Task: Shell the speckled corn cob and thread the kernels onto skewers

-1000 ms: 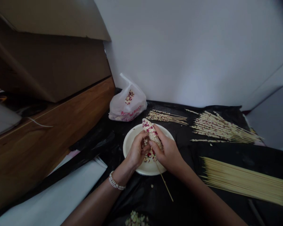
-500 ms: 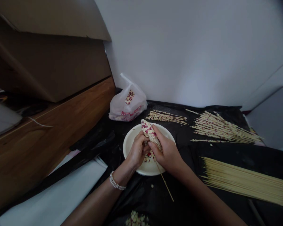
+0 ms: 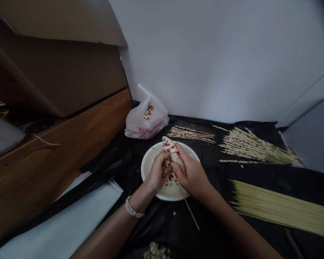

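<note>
An ear of corn (image 3: 169,146) with cream and purple kernels, partly bare at its lower end, is held tilted over a pale bowl (image 3: 146,163). My right hand (image 3: 193,175) wraps round its lower right side. On the other side, my left hand (image 3: 157,173) has its fingers curled in against the cob; its fingertips are partly hidden. Loose kernels (image 3: 170,180) lie in the bowl below. From under my right hand a thin bamboo skewer (image 3: 189,208) sticks out over the bowl's front rim; its upper end is hidden.
Behind the bowl stand a plastic bag (image 3: 147,120) of kernels and a small group of kernel-threaded skewers (image 3: 187,133). A larger pile of threaded skewers (image 3: 245,145) lies right, with bare skewers (image 3: 280,207) nearer. A kernel clump (image 3: 156,251) is at the front; a cardboard box (image 3: 70,72) stands left.
The ear of corn has turned slightly in my hands, with its tip shifted a little right. My left fingers have moved slightly up along its side.
</note>
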### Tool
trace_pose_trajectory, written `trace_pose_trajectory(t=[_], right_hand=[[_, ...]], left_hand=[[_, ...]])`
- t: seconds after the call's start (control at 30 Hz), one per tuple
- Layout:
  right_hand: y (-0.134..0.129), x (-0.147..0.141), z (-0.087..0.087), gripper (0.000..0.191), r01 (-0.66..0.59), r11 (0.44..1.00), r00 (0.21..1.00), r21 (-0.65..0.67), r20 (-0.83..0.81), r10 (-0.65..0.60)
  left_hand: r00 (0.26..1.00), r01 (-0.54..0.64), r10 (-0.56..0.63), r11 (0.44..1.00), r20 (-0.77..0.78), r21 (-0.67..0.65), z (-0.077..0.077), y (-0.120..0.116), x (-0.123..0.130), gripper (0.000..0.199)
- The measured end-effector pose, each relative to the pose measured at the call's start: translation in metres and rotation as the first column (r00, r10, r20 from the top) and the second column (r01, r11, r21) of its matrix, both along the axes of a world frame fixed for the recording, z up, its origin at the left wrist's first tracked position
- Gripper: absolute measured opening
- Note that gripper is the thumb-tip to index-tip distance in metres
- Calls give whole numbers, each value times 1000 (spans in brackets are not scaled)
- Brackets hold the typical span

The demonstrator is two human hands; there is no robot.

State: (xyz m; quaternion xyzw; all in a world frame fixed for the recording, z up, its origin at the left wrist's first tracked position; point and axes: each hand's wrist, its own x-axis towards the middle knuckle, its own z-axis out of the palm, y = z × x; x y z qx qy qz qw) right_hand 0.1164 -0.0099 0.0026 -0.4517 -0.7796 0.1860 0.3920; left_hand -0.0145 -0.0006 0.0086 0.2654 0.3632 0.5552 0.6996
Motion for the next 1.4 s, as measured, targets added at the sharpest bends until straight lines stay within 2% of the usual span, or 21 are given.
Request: trace_pose_trajectory(t=[0.27,0.37,0.47,0.6,0.7,0.9,1.07,1.4], right_hand=[[-2,-1,1,62,20,1000,998,10,62,-21],[-3,-1,1,63,17,1000,996,5,83,-18],[-3,-1,1,63,6,1000,996,-1,84,-6],[-3,-1,2,63,3,1000,998,2,67,-3],[-2,0,3,63,6,1000,998,3,63,-7],[-2,-1,2,62,28,999,996,21,82,-30],[-5,-3,1,62,46,999,993,21,110,-48],[-7,-9,-5,61,102,993,979,60,169,-111]], left_hand=[[1000,2,-2,1000,-24,1,0,0,0,25],[999,13,-13,1000,-36,-4,-1,1,-1,21],[998,-25,25,1000,-56,14,-2,2,1,15],[997,-34,38,998,-61,52,-1,1,2,20],[999,-23,25,999,-48,50,0,0,1,18],[999,-8,10,999,-49,42,0,0,1,26],[996,-46,49,998,-68,41,2,-1,3,29],[995,-43,42,999,-87,-6,2,1,3,24]])
